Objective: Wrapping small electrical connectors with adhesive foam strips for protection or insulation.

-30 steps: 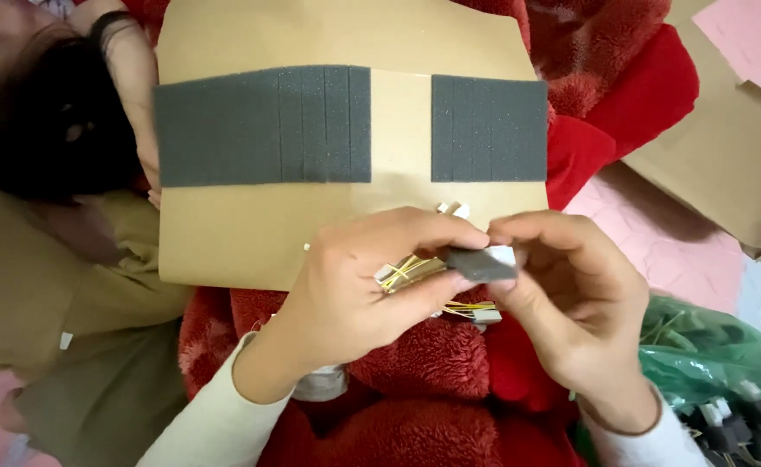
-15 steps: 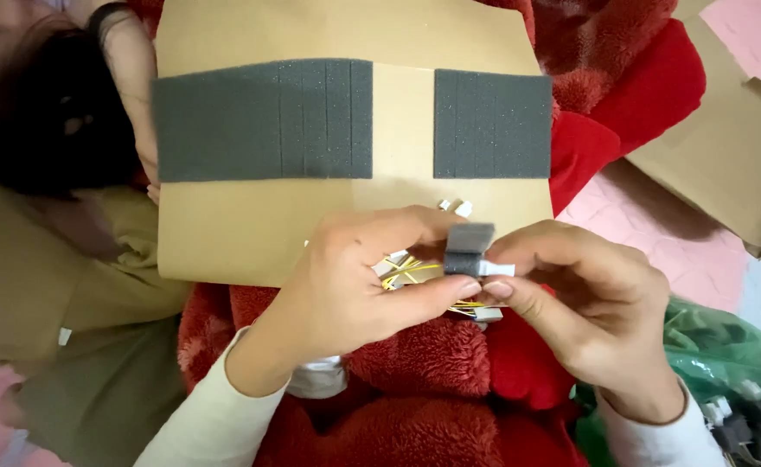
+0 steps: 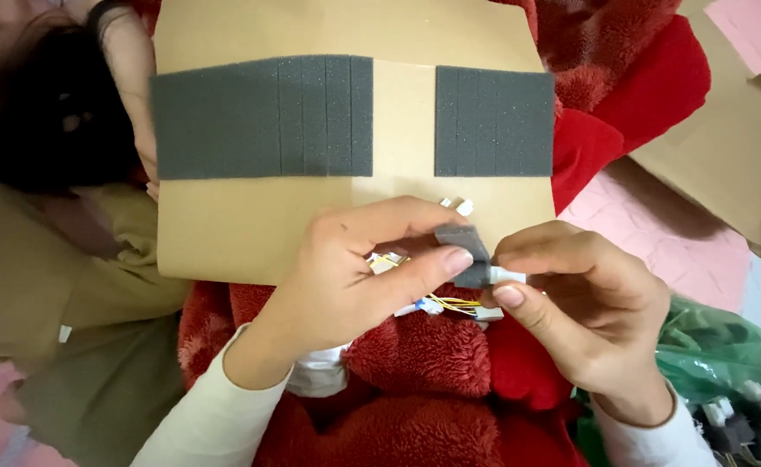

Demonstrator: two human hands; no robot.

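Here, two hands meet near the cardboard sheet's (image 3: 251, 233) near edge: the left hand (image 3: 354, 277) and right hand (image 3: 588, 303) both pinch one small grey foam piece (image 3: 467, 252) wrapped round a white connector with yellow wires (image 3: 450, 303). Two grey foam pads (image 3: 264, 117) lie on the cardboard. A green bag (image 3: 726, 363), near right, holds small connectors.

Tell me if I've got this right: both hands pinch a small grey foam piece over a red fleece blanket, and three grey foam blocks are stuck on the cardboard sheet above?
Not quite. The head view shows two grey foam blocks on the cardboard sheet, not three. The rest holds: the left hand and right hand pinch a small grey foam piece over the red fleece blanket.
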